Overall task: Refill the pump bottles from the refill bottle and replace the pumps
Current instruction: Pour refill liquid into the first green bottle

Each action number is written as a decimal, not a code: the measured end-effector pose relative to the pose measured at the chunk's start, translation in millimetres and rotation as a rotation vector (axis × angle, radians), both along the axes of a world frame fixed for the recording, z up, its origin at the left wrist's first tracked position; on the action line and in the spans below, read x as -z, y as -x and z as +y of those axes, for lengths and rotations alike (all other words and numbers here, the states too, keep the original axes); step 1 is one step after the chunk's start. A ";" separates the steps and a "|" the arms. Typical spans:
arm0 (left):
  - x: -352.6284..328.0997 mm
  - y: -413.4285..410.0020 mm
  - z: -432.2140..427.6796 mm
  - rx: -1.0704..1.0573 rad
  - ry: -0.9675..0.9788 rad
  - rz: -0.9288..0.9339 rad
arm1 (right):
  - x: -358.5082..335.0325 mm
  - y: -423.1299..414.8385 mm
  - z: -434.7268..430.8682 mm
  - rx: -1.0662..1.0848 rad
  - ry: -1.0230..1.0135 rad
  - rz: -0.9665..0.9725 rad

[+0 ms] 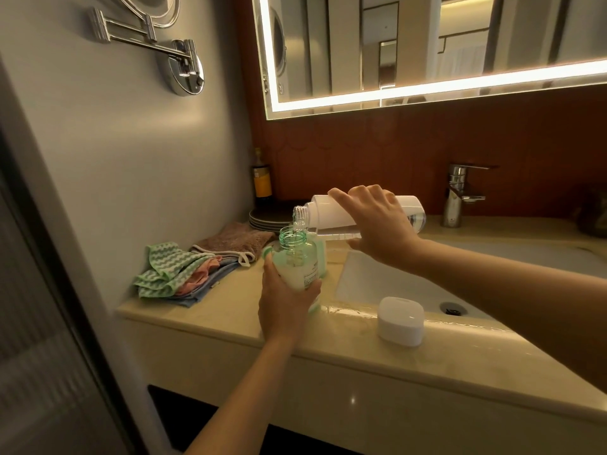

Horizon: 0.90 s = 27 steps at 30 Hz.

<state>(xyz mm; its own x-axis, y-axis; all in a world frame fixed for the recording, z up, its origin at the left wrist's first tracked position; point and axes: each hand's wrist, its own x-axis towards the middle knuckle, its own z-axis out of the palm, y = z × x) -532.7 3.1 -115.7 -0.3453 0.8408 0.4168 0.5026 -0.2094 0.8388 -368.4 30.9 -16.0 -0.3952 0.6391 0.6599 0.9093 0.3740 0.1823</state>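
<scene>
At the far left, we see a chrome swing arm (154, 41) fixed to the grey wall. Below it, a pile of cloths (177, 274) lies on the beige bench (226, 310), with a green zigzag one on top and a brown cloth (235, 239) behind. Near the back wall stands a dark bottle with a yellow label (262, 182), just beside a stack of dark plates (267, 218).

Next we come to the left hand (285, 307). Its fingers wrap round the lower body of a green pump bottle (297, 261), which stands upright at the bench's front, near the basin's left edge. The pump is off, so the neck is open. A second green bottle (322, 257) stands just behind it.

Above the open neck, the right hand (377, 224) grips the white refill bottle (323, 211), tipped almost level, with its clear threaded mouth just over the green bottle's mouth. A thin clear stream seems to run between them.

Further right, a white cap (400, 321) sits on the bench's front edge, before the white sink (371, 284). A chrome tap (458, 195) stands behind the sink, under the lit mirror (427, 90).
</scene>
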 end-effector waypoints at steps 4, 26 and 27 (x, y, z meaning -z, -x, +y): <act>-0.5 -0.2 -0.1 0.003 0.004 -0.006 | -2.0 0.3 -1.1 -0.004 0.003 0.000; 0.8 0.7 0.3 -0.002 -0.008 0.004 | -3.4 -0.1 -1.1 -0.002 -0.002 -0.023; 0.9 0.7 0.2 -0.003 -0.010 0.005 | -3.2 0.0 -1.2 -0.002 -0.002 -0.023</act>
<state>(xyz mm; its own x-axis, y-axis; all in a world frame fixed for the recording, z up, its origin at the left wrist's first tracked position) -533.4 3.3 -116.6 -0.3458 0.8356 0.4268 0.5070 -0.2163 0.8344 -368.4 29.7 -12.8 -0.4113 0.6369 0.6521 0.9042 0.3753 0.2038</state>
